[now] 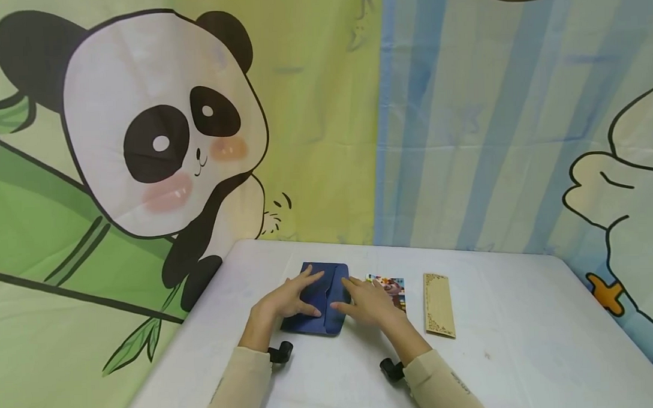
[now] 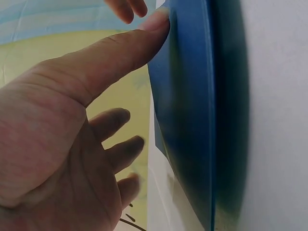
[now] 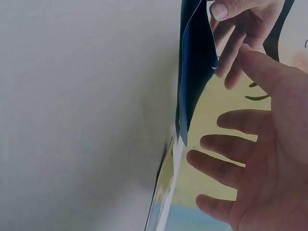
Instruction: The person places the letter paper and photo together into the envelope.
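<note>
A dark blue envelope lies on the white table, its flap on the right side and lifted a little in the right wrist view. My left hand is spread over the envelope's left part, and its thumb rests on the blue paper. Above the flap's right edge hovers my right hand, fingers relaxed and apart, holding nothing. Partly covered by that hand, a colourful picture card lies just right of the envelope.
Further right lies a narrow tan paper piece with patterned ends. Behind the table hangs a printed cloth with a panda. Black wrist cameras sit on both wrists.
</note>
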Demonstrator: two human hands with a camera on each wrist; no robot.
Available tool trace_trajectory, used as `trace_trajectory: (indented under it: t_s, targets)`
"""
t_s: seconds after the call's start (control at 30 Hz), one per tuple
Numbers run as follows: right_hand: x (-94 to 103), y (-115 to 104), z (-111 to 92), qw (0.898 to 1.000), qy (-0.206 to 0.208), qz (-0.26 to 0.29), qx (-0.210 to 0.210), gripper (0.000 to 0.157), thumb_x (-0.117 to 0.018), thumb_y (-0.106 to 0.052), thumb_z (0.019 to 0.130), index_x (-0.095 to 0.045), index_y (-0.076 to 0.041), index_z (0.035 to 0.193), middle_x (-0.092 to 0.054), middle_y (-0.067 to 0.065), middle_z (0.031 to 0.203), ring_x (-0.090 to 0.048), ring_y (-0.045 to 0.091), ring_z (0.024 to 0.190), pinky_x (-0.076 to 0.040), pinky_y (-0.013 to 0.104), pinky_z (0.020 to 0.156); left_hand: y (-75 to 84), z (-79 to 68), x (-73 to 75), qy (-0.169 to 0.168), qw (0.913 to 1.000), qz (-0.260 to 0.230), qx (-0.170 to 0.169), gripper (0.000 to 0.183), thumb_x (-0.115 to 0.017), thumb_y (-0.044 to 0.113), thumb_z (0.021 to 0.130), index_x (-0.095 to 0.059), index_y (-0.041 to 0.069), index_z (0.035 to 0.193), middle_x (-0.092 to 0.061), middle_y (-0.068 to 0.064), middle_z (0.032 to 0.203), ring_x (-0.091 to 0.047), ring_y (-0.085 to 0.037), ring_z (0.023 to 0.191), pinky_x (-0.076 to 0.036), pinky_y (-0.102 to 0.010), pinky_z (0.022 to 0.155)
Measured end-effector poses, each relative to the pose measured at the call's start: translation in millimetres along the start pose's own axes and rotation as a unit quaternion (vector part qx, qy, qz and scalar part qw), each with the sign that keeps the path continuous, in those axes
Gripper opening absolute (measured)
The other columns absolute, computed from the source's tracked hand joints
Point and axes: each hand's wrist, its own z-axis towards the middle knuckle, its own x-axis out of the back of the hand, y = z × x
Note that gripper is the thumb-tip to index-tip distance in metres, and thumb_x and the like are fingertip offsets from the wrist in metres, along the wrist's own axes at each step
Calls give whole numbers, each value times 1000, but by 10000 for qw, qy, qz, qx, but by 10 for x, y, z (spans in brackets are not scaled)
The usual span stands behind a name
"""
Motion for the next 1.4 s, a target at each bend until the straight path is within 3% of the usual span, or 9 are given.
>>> trace_trajectory:
  t_s: [0.17, 0.33, 0.43, 0.57, 0.73, 0.93, 1.23, 1.4]
  targets:
    - [-30, -18, -3, 9999, -118, 11, 57, 77, -48, -64, 90, -42, -11, 145, -47, 13, 144, -43, 33, 132, -26, 57, 109, -12, 3, -17, -34, 9997, 234, 50, 89, -79, 46, 74, -33, 31, 149, -12, -10, 160, -5, -41, 145, -1, -63, 111]
    - [-78, -13, -18, 9995, -274, 17, 169, 75, -48, -65, 90, -46, -11, 142, -53, 11, 138, -49, 31, 127, -31, 53, 108, -11, 8, -40, -78, 9994, 262, 191, 87, -78, 49, 74, -35, 30, 148, -14, -10, 160, -5, -38, 146, -1, -62, 112]
    - [-95, -21, -24, 9991, -285, 61, 296, 72, -51, -63, 90, -50, -9, 138, -57, 10, 135, -53, 31, 123, -28, 56, 108, -9, 7, -55, -113, 9991, 258, 328, 85, -77, 51, 74, -38, 32, 147, -15, -9, 160, -3, -41, 145, -3, -65, 110]
    - [-100, -50, -30, 9987, -307, -11, 399, 72, -53, -62, 89, -54, -6, 135, -53, 12, 138, -46, 33, 130, -20, 60, 110, -6, 1, -75, -191, 9988, 244, 381, 82, -75, 52, 75, -39, 31, 146, -17, -11, 159, -6, -46, 143, -10, -69, 107]
    - [-107, -78, -40, 9983, -418, -18, 416, 74, -54, -62, 89, -52, -6, 137, -45, 14, 145, -40, 35, 134, -20, 58, 111, 1, -21, -93, -280, 9986, 175, 417, 80, -74, 50, 78, -40, 27, 147, -16, -12, 159, -16, -41, 143, -25, -62, 107]
    - [-128, -105, -41, 9961, -703, 84, 527, 73, -54, -60, 89, -50, -7, 139, -44, 12, 146, -40, 33, 134, -21, 56, 112, 16, -26, -95, -150, 9979, 237, 587, 75, -74, 48, 79, -43, 28, 145, -15, -12, 160, -20, -40, 142, -27, -61, 106]
    - [-142, -114, -56, 9956, -711, -248, 557, 77, -58, -64, 84, -52, -9, 137, -44, 10, 147, -38, 31, 136, -20, 57, 112, 66, 35, -87, -126, 9990, 426, -4, 74, -75, 39, 82, -40, 27, 146, -16, -15, 159, -12, -41, 144, -21, -62, 109]
    - [-146, -113, -67, 9951, -680, -373, 618, 83, -59, -68, 81, -51, -9, 139, -42, 11, 148, -37, 31, 137, -20, 57, 111, 90, 56, -107, -259, 9990, 345, -65, 71, -74, 35, 83, -42, 27, 146, -17, -14, 159, -12, -38, 145, -21, -61, 110]
